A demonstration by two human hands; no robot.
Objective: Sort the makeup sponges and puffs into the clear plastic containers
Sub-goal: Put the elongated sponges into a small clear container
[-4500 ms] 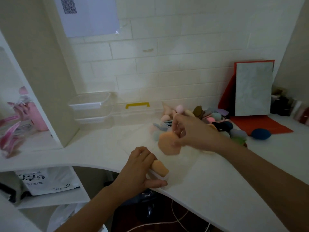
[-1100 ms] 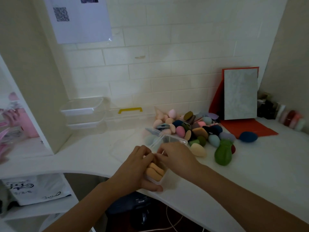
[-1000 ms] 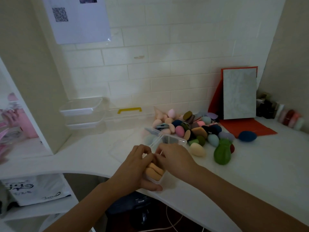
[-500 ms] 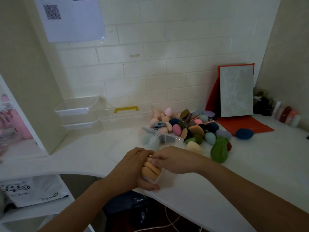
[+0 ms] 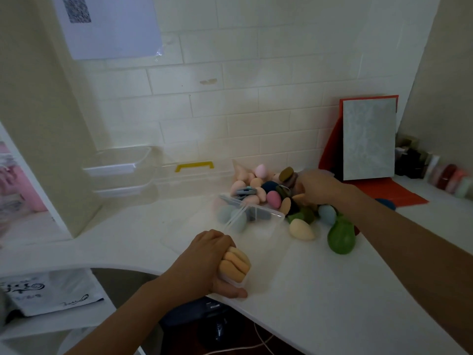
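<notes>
A clear divided container (image 5: 271, 228) lies on the white counter. Its near corner holds a row of orange puffs (image 5: 234, 263), and my left hand (image 5: 204, 260) grips that corner, thumb at the counter's edge. The far compartments hold pale blue sponges (image 5: 231, 217). Behind it sits a heap of coloured sponges and puffs (image 5: 263, 190). My right hand (image 5: 316, 187) reaches into the heap with its fingers closed around an orange puff (image 5: 298, 197). A cream sponge (image 5: 300, 229) and a large green sponge (image 5: 341, 238) lie in front of the heap.
Two stacked clear tubs (image 5: 120, 172) and a clear case with a yellow handle (image 5: 194, 166) stand against the tiled wall. A grey board on a red mat (image 5: 368, 139) leans at the right, with small bottles (image 5: 445, 172) beyond. The counter edge curves below my left hand.
My right hand left the container's near corner and moved back and right into the heap, closing on an orange puff. My left hand stayed gripping the container.
</notes>
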